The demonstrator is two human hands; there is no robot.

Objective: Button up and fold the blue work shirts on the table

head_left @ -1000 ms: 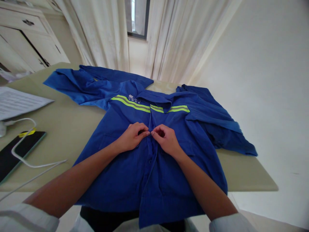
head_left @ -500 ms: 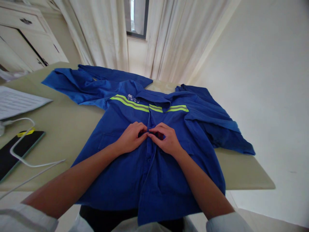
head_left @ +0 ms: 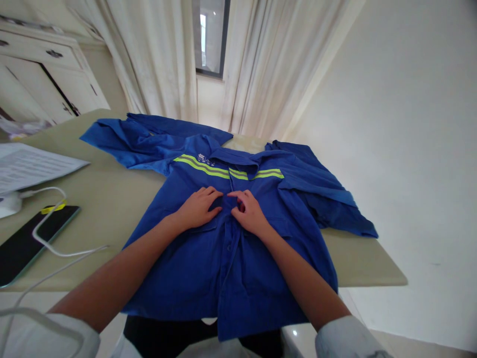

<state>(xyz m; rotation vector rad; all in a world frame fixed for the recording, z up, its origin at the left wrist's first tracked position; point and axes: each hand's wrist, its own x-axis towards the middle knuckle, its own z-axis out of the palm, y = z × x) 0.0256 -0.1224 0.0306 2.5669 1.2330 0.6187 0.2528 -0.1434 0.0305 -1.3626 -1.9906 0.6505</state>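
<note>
A blue work jacket (head_left: 175, 278) with yellow-green reflective strips (head_left: 204, 168) across its chest lies front side up, collar away from me. Its lower hem hangs over the table's near edge, and the lower front is unfastened, with a button showing along the placket (head_left: 228, 246). My left hand (head_left: 199, 208) rests on the jacket just left of the placket, thumb and fingers apart. On the other side, my right hand (head_left: 250, 211) touches the cloth by the placket, its index finger stretched out and thumb apart from it. Neither hand grips the fabric.
The table (head_left: 112, 199) carries another folded blue garment (head_left: 179, 124) behind the jacket. At left lie a printed sheet (head_left: 37, 166), a black phone (head_left: 37, 243) and a white cable (head_left: 67, 255). A wall (head_left: 417, 149) stands close on the right, curtains (head_left: 156, 59) behind.
My hands have parted slightly, and the fingers that pinched the placket have let go and spread. The view has shifted a little; the jacket lies much as before.
</note>
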